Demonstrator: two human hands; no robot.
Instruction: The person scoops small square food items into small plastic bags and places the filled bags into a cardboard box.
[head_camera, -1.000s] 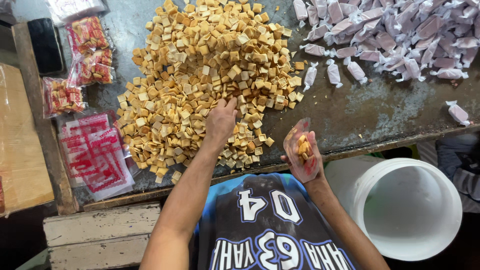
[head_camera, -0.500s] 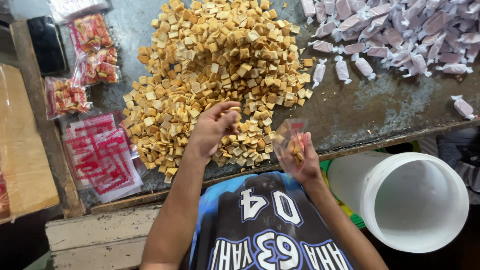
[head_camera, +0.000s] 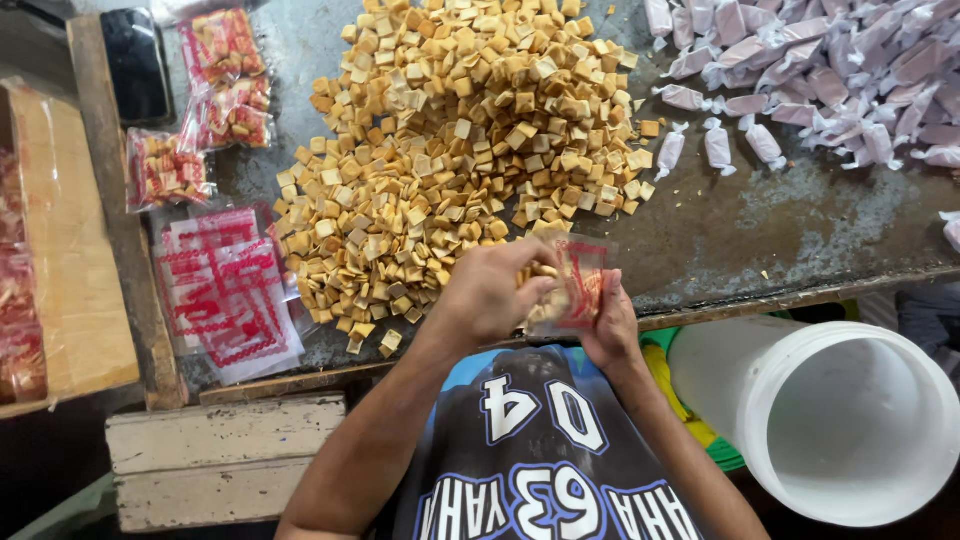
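A big heap of small square golden crackers (head_camera: 450, 150) lies on the dark worktop (head_camera: 760, 240). My right hand (head_camera: 608, 325) holds a small clear packet with red print (head_camera: 575, 285) upright at the near edge of the heap. My left hand (head_camera: 490, 295) is closed on a few crackers, and its fingertips are at the packet's mouth. Both hands meet just above the table's front edge, over my dark blue shirt.
Filled cracker packets (head_camera: 225, 80) and a stack of empty red-printed bags (head_camera: 225, 290) lie at the left. Next to them are a black phone (head_camera: 135, 65) and a wooden tray (head_camera: 70, 250). Pinkish wrapped sweets (head_camera: 830, 70) are piled at the back right. A white bucket (head_camera: 830, 420) stands below the table at the right.
My left hand has left the heap with crackers and come right to the packet. My right hand has brought the packet up and left to meet it.
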